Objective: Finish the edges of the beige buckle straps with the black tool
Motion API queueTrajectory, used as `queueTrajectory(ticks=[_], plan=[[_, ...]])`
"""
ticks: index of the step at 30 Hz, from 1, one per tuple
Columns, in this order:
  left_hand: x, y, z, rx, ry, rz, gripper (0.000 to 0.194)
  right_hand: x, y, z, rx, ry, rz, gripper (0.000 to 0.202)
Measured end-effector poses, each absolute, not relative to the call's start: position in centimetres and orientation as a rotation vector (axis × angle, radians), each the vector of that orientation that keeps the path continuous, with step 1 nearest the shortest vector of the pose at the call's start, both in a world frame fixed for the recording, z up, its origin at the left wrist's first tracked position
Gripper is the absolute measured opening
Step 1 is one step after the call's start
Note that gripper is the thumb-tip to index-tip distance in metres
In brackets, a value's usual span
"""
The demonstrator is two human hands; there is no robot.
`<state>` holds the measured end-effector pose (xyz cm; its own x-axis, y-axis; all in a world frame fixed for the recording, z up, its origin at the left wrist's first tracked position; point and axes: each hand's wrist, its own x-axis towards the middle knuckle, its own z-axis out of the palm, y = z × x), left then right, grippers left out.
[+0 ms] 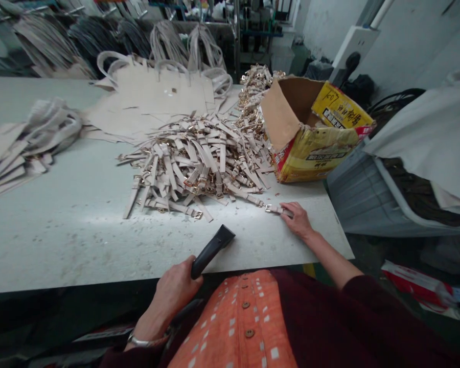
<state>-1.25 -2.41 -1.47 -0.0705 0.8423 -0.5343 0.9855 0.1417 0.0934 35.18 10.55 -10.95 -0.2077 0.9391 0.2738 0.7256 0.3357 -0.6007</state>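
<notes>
My left hand (179, 282) is closed around a black handheld tool (211, 251) with a wide, flat end, held over the front edge of the table. Its exact kind I cannot make out. At the right, my right hand (297, 220) pinches a short beige strap with a gold buckle (276, 209) just above or on the tabletop; which of the two I cannot tell. The buckle end points left, close to another strap at the edge of a large heap of beige buckle straps (199, 158).
A yellow cardboard box (310, 153) stands at the table's right end, beside a grey bin (352, 199) draped with pale cloth. Flat beige bag panels (153, 92) with handles lie behind the heap. More beige pieces (7, 153) lie on the table (80, 240) at left.
</notes>
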Motion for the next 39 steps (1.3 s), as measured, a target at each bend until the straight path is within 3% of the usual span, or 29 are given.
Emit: queueTrajectory(ticks=[4, 7, 10, 16, 19, 21, 27, 30, 35, 39], plan=[[-1.4, -3.2, -1.5, 1.702, 1.968, -0.389, 0.027, 35.4, 12.4, -10.6, -1.708, -1.944, 0.288, 0.031], [-1.3, -3.4, -1.5, 1.695, 1.966, -0.377, 0.026, 32.4, 13.2, -10.1, -1.652, -2.014, 0.233, 0.036], [-1.2, -3.6, -1.5, 1.689, 1.96, -0.363, 0.027, 28.6, 14.4, -9.5, -1.545, -2.161, 0.29, 0.04], [-1.3, -4.4, -1.5, 1.681, 1.965, -0.328, 0.023, 25.0, 14.5, -8.6, -1.736, -2.198, 0.422, 0.028], [-1.4, -4.7, -1.6, 1.659, 1.967, -0.311, 0.025, 24.4, 11.3, -8.9, -1.755, -2.157, 0.538, 0.038], [-1.4, -4.9, -1.6, 1.65, 1.967, -0.309, 0.026, 24.0, 8.7, -9.3, -1.712, -2.139, 0.661, 0.041], [-1.3, -4.9, -1.9, 1.67, 1.945, -0.338, 0.026, 23.5, 4.8, -9.1, -1.588, -2.219, 0.882, 0.02], [-1.2, -4.8, -1.8, 1.687, 1.939, -0.354, 0.026, 24.5, 6.0, -7.8, -1.539, -2.292, 0.734, 0.019], [-0.8, -4.4, -1.1, 1.719, 1.932, -0.387, 0.027, 26.5, 9.6, -6.8, -1.117, -2.608, 0.507, 0.04], [-0.2, -4.0, -0.6, 1.762, 1.905, -0.41, 0.026, 26.9, 10.8, -7.7, -0.989, -2.722, 0.564, 0.024]])
